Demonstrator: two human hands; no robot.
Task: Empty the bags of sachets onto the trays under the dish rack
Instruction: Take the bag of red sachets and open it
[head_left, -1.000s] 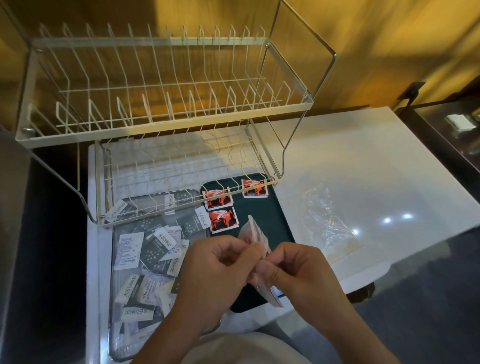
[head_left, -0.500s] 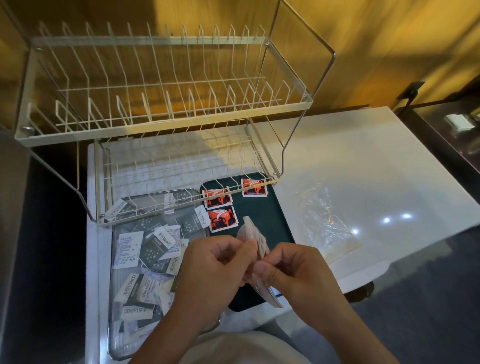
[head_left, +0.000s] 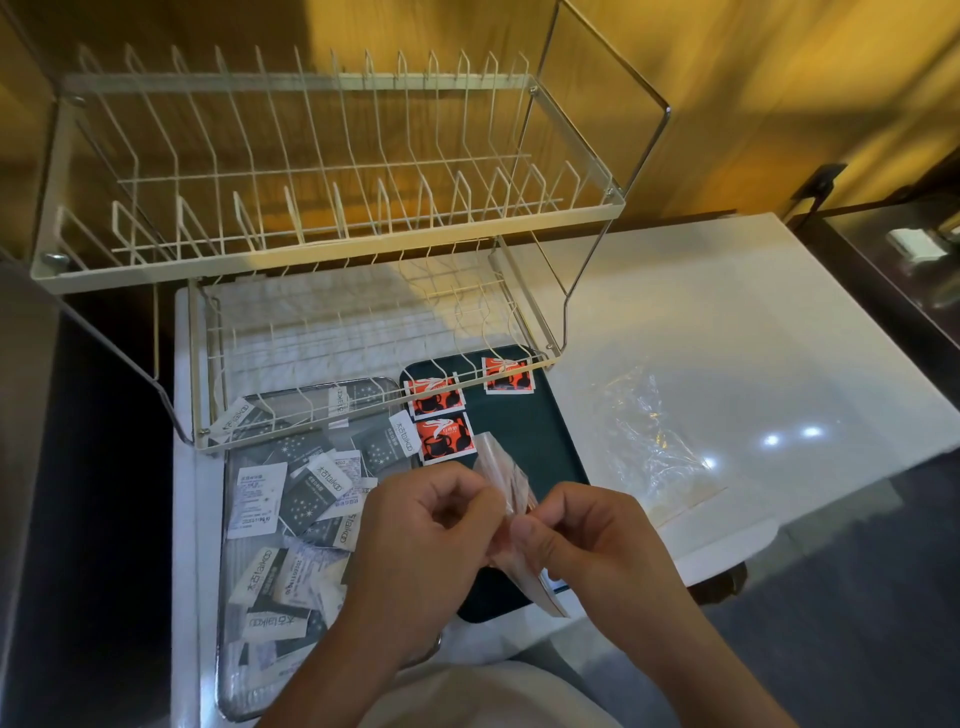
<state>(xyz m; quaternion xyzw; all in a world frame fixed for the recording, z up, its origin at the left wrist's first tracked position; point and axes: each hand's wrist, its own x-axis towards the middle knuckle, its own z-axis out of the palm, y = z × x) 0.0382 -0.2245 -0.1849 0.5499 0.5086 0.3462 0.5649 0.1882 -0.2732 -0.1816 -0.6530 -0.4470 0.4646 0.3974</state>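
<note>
My left hand and my right hand pinch a small clear bag of sachets between them, just above the near end of the dark green tray. Three orange-and-black sachets lie on the far part of that tray. Beside it on the left, a silver tray holds several white and dark sugar sachets. Both trays reach under the two-tier wire dish rack.
An emptied clear plastic bag lies on the white table right of the green tray. A dark counter stands at the far right. The wooden wall rises behind the rack. The table's front edge is near my body.
My fingers have worked slightly at the bag's top. The hands and bag stay in nearly the same place over the green tray.
</note>
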